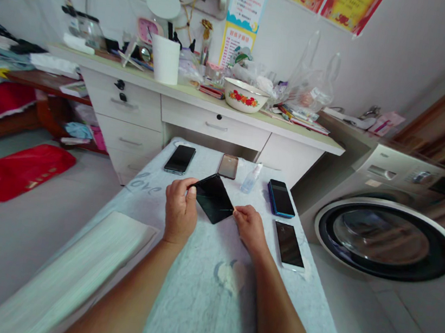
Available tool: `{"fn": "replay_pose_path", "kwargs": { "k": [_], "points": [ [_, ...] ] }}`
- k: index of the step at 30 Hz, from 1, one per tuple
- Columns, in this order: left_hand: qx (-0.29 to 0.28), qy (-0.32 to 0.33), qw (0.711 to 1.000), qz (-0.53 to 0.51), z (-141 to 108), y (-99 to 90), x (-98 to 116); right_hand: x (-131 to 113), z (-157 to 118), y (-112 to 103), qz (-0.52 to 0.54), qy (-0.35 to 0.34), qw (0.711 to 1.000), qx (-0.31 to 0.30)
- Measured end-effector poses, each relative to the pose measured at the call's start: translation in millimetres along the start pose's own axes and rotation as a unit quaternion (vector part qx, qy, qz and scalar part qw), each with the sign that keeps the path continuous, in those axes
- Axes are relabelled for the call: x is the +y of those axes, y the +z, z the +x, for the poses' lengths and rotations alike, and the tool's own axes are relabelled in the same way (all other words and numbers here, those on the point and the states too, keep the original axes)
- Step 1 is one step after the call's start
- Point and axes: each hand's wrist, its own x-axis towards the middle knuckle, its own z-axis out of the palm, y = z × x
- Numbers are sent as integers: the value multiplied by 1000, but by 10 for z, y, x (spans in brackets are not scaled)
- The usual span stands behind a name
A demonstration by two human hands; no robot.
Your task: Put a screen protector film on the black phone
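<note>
My left hand [181,210] grips a black, glossy phone [214,198] by its left edge, tilted above the cloth-covered table [196,305]. My right hand [249,226] is closed in a pinch at the phone's right corner. A thin pale stick seems to run from those fingertips across the screen; its kind is too small to tell. Beyond the phone lie a brownish phone case [228,166] and a clear spray bottle [251,178]. Another dark phone [179,159] lies at the far left. On the right are a blue-edged phone [281,198] and a white-framed phone [289,245].
A folded pale cloth [82,263] lies along the table's left side. Behind stands a white desk [215,124] with a flowered bowl [246,96], a paper roll [165,60] and plastic bags. A washing machine [389,172] is at right, a red bag [16,175] on the left floor.
</note>
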Motion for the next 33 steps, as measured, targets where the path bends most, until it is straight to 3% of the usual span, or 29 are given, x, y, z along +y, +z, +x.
{"fn": "replay_pose_path", "kwargs": {
  "k": [3, 5, 17, 23, 28, 33],
  "points": [
    [1, -6, 1000, -8, -5, 9, -1, -7, -24, 47, 84, 99, 991, -10],
    [3, -14, 1000, -16, -9, 18, -6, -23, -36, 73, 120, 129, 984, -15],
    [-3, -57, 997, -49, -34, 45, -43, -111, -40, 116, 185, 165, 969, 2],
    [-40, -56, 997, -42, -64, 67, -61, -9, 20, -14, 166, 133, 975, 67],
    [-119, -67, 990, -34, -77, 106, -109, 56, 76, -190, 65, 107, 986, 110],
    [-209, -74, 975, -19, -40, 101, -209, 65, 105, -292, -58, 23, 987, 146]
  ]
}}
